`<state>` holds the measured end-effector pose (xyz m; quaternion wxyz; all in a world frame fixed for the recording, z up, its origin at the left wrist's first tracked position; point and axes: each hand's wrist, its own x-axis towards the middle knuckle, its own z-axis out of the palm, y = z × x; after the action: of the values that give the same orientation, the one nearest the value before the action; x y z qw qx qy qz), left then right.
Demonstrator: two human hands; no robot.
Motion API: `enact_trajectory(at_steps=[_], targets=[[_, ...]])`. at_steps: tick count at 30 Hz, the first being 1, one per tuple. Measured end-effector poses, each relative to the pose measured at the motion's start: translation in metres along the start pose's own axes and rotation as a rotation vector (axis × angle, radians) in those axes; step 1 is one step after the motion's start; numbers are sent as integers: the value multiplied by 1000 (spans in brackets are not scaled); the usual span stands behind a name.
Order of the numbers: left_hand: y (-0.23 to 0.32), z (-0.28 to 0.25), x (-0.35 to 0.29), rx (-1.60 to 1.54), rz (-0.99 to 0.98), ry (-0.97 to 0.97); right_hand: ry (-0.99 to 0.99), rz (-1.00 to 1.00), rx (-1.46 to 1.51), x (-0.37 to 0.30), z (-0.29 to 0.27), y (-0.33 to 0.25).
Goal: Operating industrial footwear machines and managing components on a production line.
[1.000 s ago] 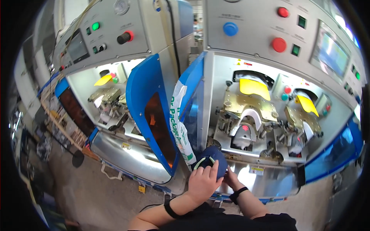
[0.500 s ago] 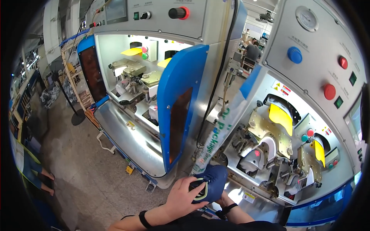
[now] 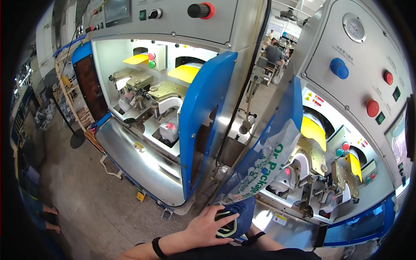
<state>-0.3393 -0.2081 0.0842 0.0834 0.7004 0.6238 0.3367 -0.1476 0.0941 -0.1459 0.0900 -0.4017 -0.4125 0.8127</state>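
A navy blue shoe upper with pale green trim round its opening is low in the middle of the head view. My left hand grips it from the left, fingers bent over the trimmed opening. Behind its right side is my right hand, against the upper; its fingers are hidden. Just above the upper, a clear plastic bag with green print spreads along the blue door of the right machine, its lower end close to the upper.
The right machine has lit bays with moulds and yellow flaps. At left stands a similar machine, its blue door jutting out between the two. Beyond the gap, a seated person is far off. A black stand is on the floor.
The plastic bag has fanned out to the right over the blue door, from a narrow strip. My view has shifted slightly; both hands stay at the shoe upper.
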Motion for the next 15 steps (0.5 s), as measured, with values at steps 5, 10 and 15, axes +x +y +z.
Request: enact_trajectory(at_steps=[5, 10, 15], targets=[[-5, 8, -4, -40, -10, -8, 8, -5, -18, -4, 11, -3], [-9, 10, -6, -51, -2, 20, 40, -27, -11, -17, 22, 0], [-15, 12, -4, -99, 0, 37, 69, -45, -11, -27, 35, 1]])
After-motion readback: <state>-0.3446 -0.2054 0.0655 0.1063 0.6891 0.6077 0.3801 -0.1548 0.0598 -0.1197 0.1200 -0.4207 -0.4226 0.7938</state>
